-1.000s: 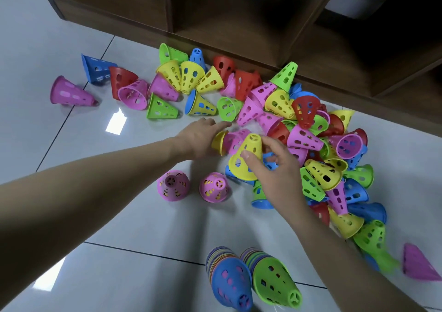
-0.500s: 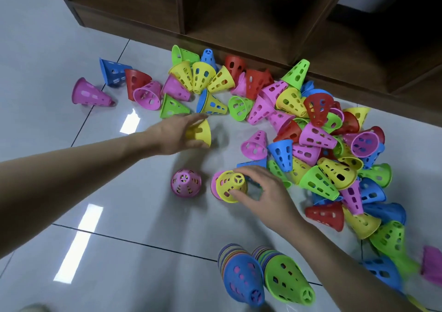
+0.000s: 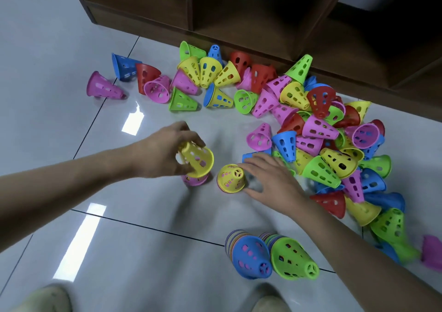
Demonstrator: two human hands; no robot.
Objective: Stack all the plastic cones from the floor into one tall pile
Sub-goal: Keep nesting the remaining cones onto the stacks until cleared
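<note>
A heap of perforated plastic cones (image 3: 323,149) in several colours lies on the floor at right and along the shelf base. My left hand (image 3: 160,153) grips a yellow cone (image 3: 198,159), tilted just over an upright pink cone (image 3: 195,180). Beside it another yellow cone (image 3: 230,176) sits upright on a pink one. My right hand (image 3: 267,175) rests next to that cone with relaxed fingers, holding nothing. Near me stand two tall stacks, one topped blue (image 3: 251,254) and one topped green (image 3: 294,256).
A dark wooden shelf unit (image 3: 239,12) runs along the far side. Loose cones spread left, with a lone pink one (image 3: 102,86) farthest out. The floor is glossy white tile (image 3: 119,240). My two feet show at the bottom edge.
My left hand has carried its yellow cone back and down to the left pink cone. My right hand has let go of the other yellow cone, which now sits on the right pink cone.
</note>
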